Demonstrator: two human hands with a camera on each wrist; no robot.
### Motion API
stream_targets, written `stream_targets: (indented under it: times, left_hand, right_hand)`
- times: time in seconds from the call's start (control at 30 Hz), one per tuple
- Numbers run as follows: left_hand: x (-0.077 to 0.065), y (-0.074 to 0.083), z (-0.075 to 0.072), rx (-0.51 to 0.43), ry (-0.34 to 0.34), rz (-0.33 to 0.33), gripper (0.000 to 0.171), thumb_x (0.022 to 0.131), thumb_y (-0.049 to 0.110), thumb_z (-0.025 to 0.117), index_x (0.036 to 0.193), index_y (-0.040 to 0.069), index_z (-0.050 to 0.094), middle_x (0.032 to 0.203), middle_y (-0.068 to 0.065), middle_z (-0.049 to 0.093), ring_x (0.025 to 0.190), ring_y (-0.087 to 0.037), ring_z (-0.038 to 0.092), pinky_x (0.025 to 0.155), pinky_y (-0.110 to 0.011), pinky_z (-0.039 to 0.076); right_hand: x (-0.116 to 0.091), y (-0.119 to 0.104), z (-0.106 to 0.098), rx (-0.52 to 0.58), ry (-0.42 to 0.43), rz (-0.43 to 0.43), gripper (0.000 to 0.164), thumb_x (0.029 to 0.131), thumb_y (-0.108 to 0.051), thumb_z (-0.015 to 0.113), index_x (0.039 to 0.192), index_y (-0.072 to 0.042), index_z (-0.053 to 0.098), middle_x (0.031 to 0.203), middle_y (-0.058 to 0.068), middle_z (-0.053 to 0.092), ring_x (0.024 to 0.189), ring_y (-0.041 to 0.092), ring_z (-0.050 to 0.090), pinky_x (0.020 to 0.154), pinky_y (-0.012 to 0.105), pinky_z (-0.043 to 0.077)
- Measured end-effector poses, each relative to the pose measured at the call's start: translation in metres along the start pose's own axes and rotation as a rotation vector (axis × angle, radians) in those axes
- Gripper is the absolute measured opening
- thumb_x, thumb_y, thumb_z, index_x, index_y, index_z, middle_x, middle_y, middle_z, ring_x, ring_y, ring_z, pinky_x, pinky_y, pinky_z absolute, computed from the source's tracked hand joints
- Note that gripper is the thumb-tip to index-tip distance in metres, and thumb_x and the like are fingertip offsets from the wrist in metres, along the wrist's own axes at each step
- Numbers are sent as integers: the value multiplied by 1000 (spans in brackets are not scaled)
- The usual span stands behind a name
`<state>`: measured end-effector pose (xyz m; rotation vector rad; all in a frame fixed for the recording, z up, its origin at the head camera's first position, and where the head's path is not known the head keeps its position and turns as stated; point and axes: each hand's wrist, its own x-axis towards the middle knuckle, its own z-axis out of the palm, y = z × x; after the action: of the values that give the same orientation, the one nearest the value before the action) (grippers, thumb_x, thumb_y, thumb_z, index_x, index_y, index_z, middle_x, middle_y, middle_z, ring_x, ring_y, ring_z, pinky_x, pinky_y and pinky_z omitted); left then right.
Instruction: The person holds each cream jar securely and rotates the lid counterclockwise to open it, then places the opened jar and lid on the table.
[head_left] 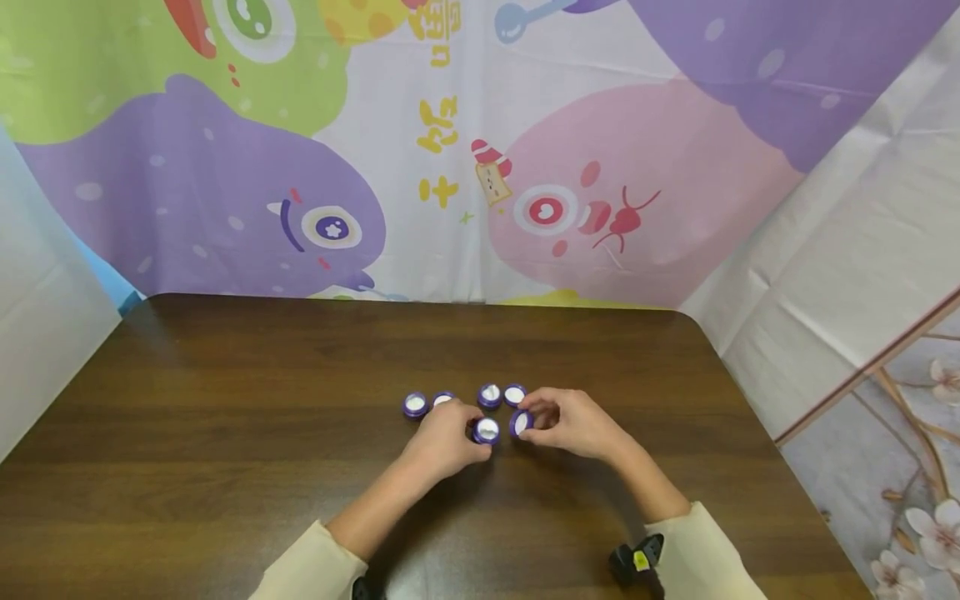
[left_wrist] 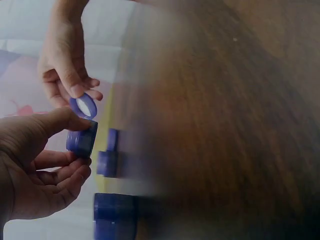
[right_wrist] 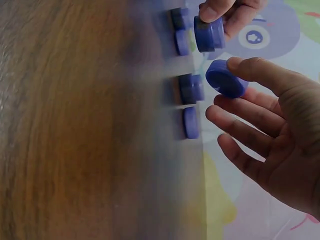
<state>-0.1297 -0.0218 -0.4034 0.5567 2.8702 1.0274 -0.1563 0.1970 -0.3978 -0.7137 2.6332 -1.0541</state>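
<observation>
Six purple caps, two held

Left hand pinches a purple cap between thumb and fingers, just off the wooden table. Right hand grips a second cap at its fingertips, tilted. Four more caps lie just beyond the fingers. Best keep both pinches on the rims and the held caps apart.
</observation>
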Motion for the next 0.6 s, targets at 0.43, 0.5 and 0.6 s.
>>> stream_targets:
  times: [0.43,0.5,0.6]
  left_hand:
    - [11,-5,16,60,-71,-67,37,68,17,78,100,0,69,92,-10,65,84,-22,60,78,-36,51]
    - [11,-5,17,62,-82,-72,38,68,17,78,101,0,69,92,-11,65,83,-22,60,78,-36,51]
    - [12,-6,18,60,-79,-71,39,68,17,78,101,-1,68,93,-11,65,84,-23,60,79,-36,51]
  right_hand:
    - [8,12,14,-94,-49,-10,39,81,-24,72,116,-6,65,105,6,71,78,8,63,65,18,51]
    - [9,12,15,-134,-46,-18,36,81,-25,73,112,-8,68,104,4,71,82,9,65,68,19,52]
    - [9,12,15,-160,-41,-14,34,80,-25,73,110,-10,69,101,3,71,83,10,64,69,20,52]
